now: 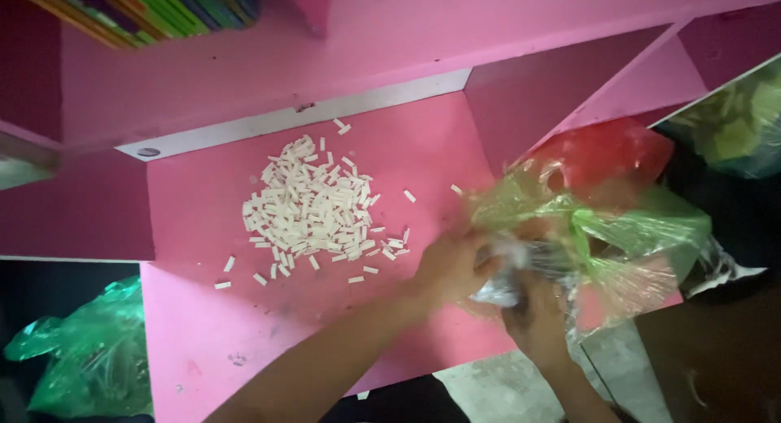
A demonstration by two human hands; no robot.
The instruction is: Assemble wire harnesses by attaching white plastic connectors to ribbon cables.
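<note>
Both hands work at a crumpled bundle of clear, green and red plastic bags (606, 220) at the right edge of a pink desk (203, 325). My left hand (451, 264) reaches across from lower left and grips the bundle's near side. My right hand (537, 313) comes up from below and clutches the same plastic from underneath, with a whitish crinkled piece (500, 289) between the two hands. The picture is blurred there, so individual fingers are hard to make out. A heap of small white sticks (313, 207) lies on the desk to the left of my hands, untouched.
Stray white sticks (224, 285) are scattered around the heap. Pink shelf walls (561, 81) rise behind and right of the desk. Coloured books (154, 8) stand at top left. A green plastic bag (93, 350) sits below left, another greenish bag (740, 122) at far right.
</note>
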